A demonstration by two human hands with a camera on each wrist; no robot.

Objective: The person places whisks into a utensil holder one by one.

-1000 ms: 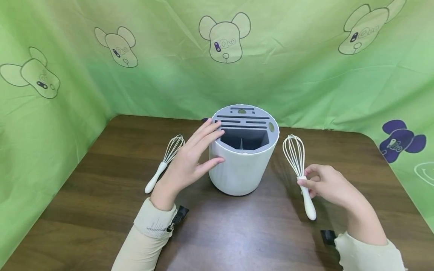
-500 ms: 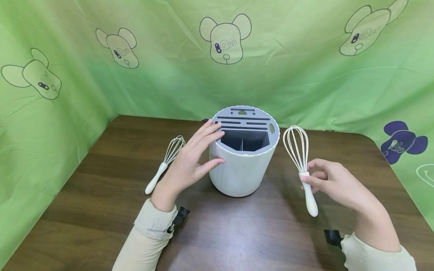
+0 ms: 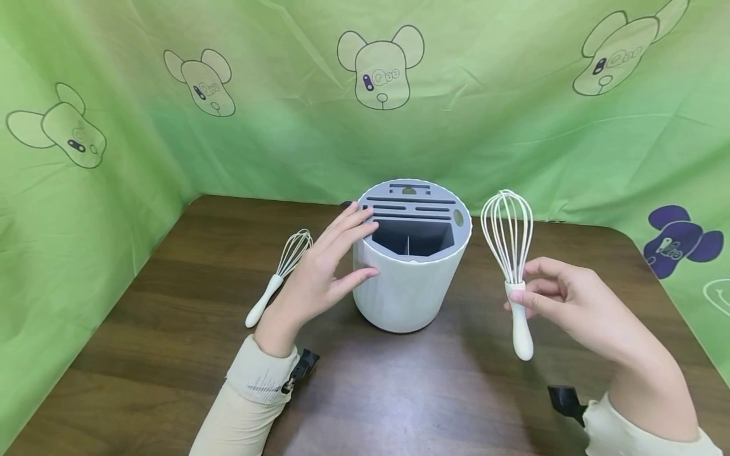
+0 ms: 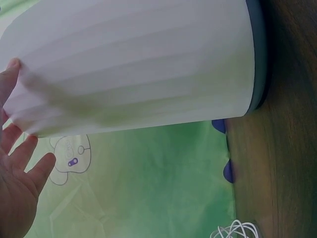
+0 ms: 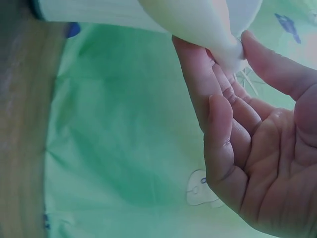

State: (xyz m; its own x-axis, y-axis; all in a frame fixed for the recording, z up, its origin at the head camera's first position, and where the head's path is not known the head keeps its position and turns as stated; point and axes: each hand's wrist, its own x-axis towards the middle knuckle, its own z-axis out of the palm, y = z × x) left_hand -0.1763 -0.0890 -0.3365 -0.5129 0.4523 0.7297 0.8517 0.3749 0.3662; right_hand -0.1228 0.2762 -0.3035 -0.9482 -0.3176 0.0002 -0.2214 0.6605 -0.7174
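My right hand [image 3: 570, 301] pinches a white whisk [image 3: 518, 304] near the top of its handle, thumb in front and fingers behind. The wire loops point up and the handle hangs down, to the right of a white round utensil holder [image 3: 402, 291]. In the right wrist view the whisk handle [image 5: 198, 25] shows between thumb and fingers. My left hand [image 3: 319, 272] rests on the holder's left side, fingers spread straight at the rim; the left wrist view shows its thumb on the white wall [image 4: 148, 64]. The holder's grey slotted top [image 3: 410, 202] has a large divided opening.
A second white whisk [image 3: 274, 285] lies on the brown wooden table [image 3: 160, 354], left of the holder and partly behind my left hand. A green cloth [image 3: 285, 139] printed with mouse heads hangs along the back and sides.
My right hand has raised the whisk and tipped it more upright, the wire loops coming up beside the holder's rim. My left hand stays on the holder.
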